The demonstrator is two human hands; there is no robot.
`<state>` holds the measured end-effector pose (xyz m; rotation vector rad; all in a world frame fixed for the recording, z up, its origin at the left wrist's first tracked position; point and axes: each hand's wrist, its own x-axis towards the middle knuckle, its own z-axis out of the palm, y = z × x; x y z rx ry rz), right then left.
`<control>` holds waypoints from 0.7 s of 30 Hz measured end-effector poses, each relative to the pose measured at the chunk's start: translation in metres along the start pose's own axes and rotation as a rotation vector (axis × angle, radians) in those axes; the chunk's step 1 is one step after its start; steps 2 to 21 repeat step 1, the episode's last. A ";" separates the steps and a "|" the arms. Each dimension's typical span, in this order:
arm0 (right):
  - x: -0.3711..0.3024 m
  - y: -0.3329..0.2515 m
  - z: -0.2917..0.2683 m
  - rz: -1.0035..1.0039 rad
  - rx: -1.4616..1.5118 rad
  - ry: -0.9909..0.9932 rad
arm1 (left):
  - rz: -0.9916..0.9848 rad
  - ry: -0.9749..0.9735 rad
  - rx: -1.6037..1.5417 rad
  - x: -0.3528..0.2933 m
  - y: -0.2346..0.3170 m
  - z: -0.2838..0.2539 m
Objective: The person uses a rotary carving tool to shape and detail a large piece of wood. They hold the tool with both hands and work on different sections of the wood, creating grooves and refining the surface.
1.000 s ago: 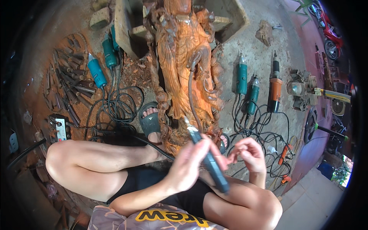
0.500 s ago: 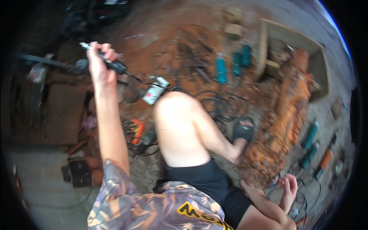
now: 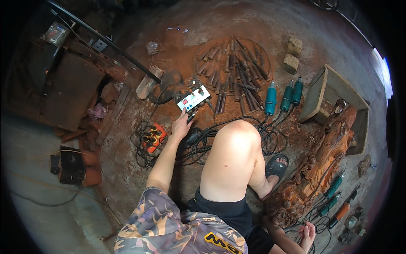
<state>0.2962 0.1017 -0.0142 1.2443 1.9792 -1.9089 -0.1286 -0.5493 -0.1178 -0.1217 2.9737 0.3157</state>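
My left hand point(image 3: 181, 125) reaches out over the dusty red floor to a white control box point(image 3: 193, 98) with coloured buttons. Its fingertips pinch a small dark piece point(image 3: 190, 117) at the box's near corner. A dark handpiece point(image 3: 193, 137) lies on tangled black cables just right of that hand. My right hand point(image 3: 307, 233) rests low at the right, fingers loosely apart and holding nothing, beside cables at the base of a brown wood carving point(image 3: 330, 156). My bent knee point(image 3: 237, 144) rises between the two hands.
An orange power strip point(image 3: 153, 136) sits left of my left hand. Several chisels point(image 3: 237, 72) fan out beyond the box, with teal power tools point(image 3: 287, 96) to their right. A wooden crate point(image 3: 321, 91) stands behind the carving. More tools point(image 3: 334, 186) lie at right.
Both hands held a handpiece by the carving a second ago. My view swung left, my left arm stretched out with the dark tool, and that hand is now at the control box.
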 end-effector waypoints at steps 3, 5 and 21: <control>-0.001 -0.002 -0.002 0.000 0.069 -0.014 | -0.022 -0.031 0.003 0.009 0.000 0.010; -0.001 -0.002 -0.002 0.000 0.069 -0.014 | -0.022 -0.031 0.003 0.009 0.000 0.010; -0.001 -0.002 -0.002 0.000 0.069 -0.014 | -0.022 -0.031 0.003 0.009 0.000 0.010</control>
